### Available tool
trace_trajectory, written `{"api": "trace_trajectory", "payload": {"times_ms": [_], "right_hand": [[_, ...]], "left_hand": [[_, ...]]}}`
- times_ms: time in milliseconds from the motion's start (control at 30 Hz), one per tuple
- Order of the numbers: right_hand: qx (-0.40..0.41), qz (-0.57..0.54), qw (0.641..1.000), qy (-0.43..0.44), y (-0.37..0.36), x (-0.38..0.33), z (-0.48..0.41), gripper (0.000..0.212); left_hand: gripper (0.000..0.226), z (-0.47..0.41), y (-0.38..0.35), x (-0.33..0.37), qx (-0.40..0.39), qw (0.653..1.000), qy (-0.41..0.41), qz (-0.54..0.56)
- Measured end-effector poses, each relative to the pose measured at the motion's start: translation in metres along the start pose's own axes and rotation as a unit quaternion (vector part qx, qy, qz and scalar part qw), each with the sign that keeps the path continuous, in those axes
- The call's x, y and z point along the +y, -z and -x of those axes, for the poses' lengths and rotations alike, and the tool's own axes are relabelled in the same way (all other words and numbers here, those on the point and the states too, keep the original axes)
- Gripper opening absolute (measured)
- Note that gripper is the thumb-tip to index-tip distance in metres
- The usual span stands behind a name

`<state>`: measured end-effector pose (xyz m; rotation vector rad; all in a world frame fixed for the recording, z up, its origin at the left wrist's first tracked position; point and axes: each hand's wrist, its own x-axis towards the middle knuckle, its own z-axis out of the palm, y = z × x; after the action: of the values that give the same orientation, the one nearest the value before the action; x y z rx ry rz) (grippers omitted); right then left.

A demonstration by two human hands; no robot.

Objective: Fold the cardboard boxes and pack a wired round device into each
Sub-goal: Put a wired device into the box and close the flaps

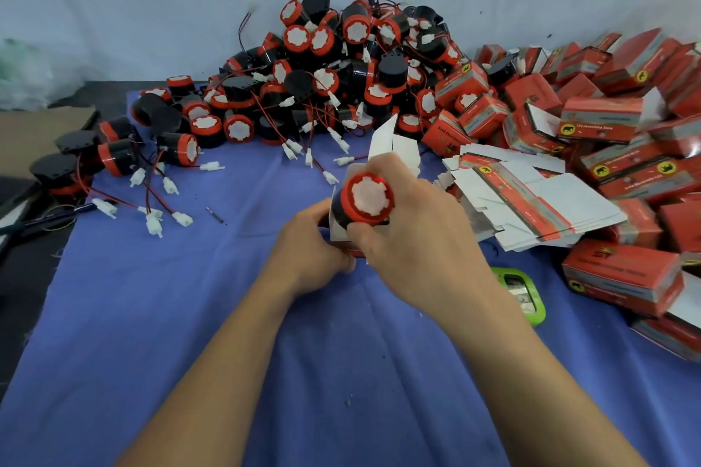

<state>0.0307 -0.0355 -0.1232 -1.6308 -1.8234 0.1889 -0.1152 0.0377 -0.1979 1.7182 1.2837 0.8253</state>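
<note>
**A:** How far along are you?

**B:** Roughly midway, I judge. Closed boxes (626, 95) are heaped at two o'clock, with flat blanks (538, 205) at three and a big pile of loose devices (341, 61) at twelve.

**A:** And in hand?

**B:** At centre your left hand (311, 258) grips the box (383, 140), flaps open. Your right hand (413, 239) clasps a round device (367, 199) at its mouth.

**A:** Room?

**B:** The blue cloth (189, 315) on the tabletop lies open toward six. Wires (151, 197) trail at ten, and a green object (531, 299) sits beside your right wrist.
</note>
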Motion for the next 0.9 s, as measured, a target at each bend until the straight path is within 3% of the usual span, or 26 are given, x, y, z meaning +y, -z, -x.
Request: {"api": "trace_trajectory", "payload": {"times_ms": [100,267,433,533,633,767,833,900], "right_hand": [[-0.033,0.088,0.995,-0.023,-0.005,0.006,-0.002,0.051],[-0.01,0.075,0.996,-0.039,-0.031,0.016,0.001,0.046],[0.027,0.247,0.965,0.081,-0.05,0.027,0.011,0.038],[0.022,0.271,0.955,0.12,-0.052,0.033,0.01,0.033],[-0.018,0.278,0.958,0.065,-0.053,0.032,0.01,0.047],[-0.025,0.204,0.977,0.06,-0.048,0.037,0.008,0.044],[0.038,0.088,0.995,0.025,-0.037,0.04,0.006,0.048],[0.141,0.001,0.989,-0.032,-0.021,0.048,0.005,0.055]], "left_hand": [[0.053,0.001,0.001,-0.001,-0.023,1.0,-0.003,-0.005],[0.052,0.001,0.003,0.0,-0.039,0.999,-0.008,-0.025],[0.069,0.002,0.004,0.003,-0.064,0.997,-0.001,-0.042],[0.074,0.005,0.011,0.005,-0.095,0.99,0.006,0.1],[0.054,0.006,0.005,0.009,-0.072,0.978,0.013,0.198],[0.028,0.005,-0.016,0.009,0.073,0.996,0.004,0.045],[0.028,0.004,-0.02,0.008,0.094,0.993,0.009,0.065],[0.028,0.002,-0.02,0.009,0.1,0.993,0.015,0.063]]}}
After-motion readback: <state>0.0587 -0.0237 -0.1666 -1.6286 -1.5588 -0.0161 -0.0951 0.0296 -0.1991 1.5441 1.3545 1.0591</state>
